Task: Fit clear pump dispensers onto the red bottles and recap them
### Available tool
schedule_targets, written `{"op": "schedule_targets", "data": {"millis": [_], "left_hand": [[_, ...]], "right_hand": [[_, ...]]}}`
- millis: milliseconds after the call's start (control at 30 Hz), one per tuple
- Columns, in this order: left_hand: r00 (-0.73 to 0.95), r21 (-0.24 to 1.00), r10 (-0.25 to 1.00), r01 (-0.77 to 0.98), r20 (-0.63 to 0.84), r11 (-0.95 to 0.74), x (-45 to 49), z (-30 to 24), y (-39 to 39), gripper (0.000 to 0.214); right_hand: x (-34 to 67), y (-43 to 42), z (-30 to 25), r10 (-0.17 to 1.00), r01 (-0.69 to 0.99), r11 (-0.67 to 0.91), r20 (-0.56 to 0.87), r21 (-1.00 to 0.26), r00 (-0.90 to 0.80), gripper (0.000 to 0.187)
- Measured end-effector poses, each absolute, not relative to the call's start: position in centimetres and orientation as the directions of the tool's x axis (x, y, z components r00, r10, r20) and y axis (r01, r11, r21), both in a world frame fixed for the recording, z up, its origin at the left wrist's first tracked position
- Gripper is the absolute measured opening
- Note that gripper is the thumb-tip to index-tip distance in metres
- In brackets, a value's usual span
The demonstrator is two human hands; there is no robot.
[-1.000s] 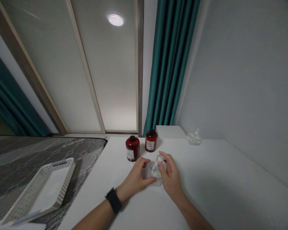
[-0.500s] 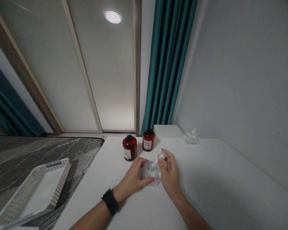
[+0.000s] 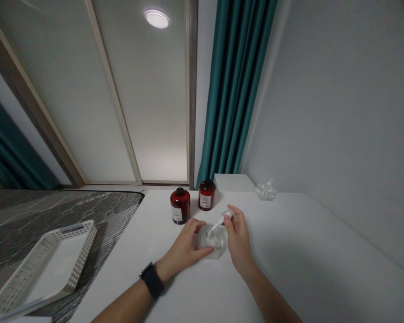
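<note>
My left hand [image 3: 186, 246] is wrapped round the left side of a clear, squat bottle [image 3: 212, 244] that stands on the white table [image 3: 202, 296]. In my right hand [image 3: 237, 237], thumb and fingers pinch the clear top of what looks like a pump head [image 3: 227, 214]. Its white stem [image 3: 216, 225] slants down to the left, and the lower end is at the bottle's mouth. How far it reaches inside I cannot make out. Just beyond my left hand is a dark red-brown bottle [image 3: 181, 204] with a black cap and white label. A similar bottle [image 3: 207, 195] stands behind it.
At the table's far edge sits a white box [image 3: 234, 183], with a clear, crumpled-looking item [image 3: 265, 190] right of it against the wall. Left of the table, a white perforated basket [image 3: 77, 264] rests on a dark grey patterned surface [image 3: 20, 229].
My right hand has raised the pump head slightly and tipped it, so more of the white stem shows above the bottle. My left hand keeps its hold. The view has shifted slightly.
</note>
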State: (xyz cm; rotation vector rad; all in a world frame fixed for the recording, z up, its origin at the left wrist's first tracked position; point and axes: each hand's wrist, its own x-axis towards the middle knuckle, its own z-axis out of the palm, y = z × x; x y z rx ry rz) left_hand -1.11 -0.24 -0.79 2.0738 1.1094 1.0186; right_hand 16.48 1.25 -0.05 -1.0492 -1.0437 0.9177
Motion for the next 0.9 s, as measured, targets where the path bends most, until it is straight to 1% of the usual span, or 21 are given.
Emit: {"op": "schedule_targets", "data": {"millis": [100,167,300,433,600,767,900], "left_hand": [[0.367,0.758,0.859,0.423,0.357,-0.496,-1.16,-0.86,-0.18,0.049],[0.365,0.759,0.859,0.422,0.358,-0.496,-1.19,-0.92,-0.13,0.049],[0.362,0.756,0.858,0.423,0.364,-0.499,-1.23,-1.17,-0.04,0.05],[0.368,0.752,0.852,0.419,0.373,-0.51,-1.27,-1.31,-0.09,0.052],[0.376,0.747,0.849,0.422,0.372,-0.514,-1.26,-1.15,-0.12,0.051],[0.375,0.749,0.851,0.423,0.369,-0.511,-1.22,-0.98,-0.04,0.05],[0.374,0.753,0.853,0.421,0.364,-0.506,-1.24,-0.96,-0.06,0.05]], "right_hand": [[16.59,1.55,-0.12,0.953,-0.118,0.199,0.165,-0.973,0.253,0.045],[16.66,1.64,-0.17,0.951,-0.117,0.201,0.165,-0.973,0.262,0.044],[16.74,1.48,-0.32,0.932,-0.091,0.269,0.235,-0.959,0.276,0.043],[16.74,1.21,-0.56,0.92,-0.04,0.33,0.311,-0.943,0.24,0.041],[16.8,1.35,-0.63,0.914,-0.04,0.329,0.307,-0.943,0.265,0.04],[16.8,1.55,-0.54,0.928,-0.038,0.309,0.293,-0.95,0.229,0.039],[16.89,1.18,-0.25,0.898,0.017,0.351,0.341,-0.936,0.279,0.04]]}}
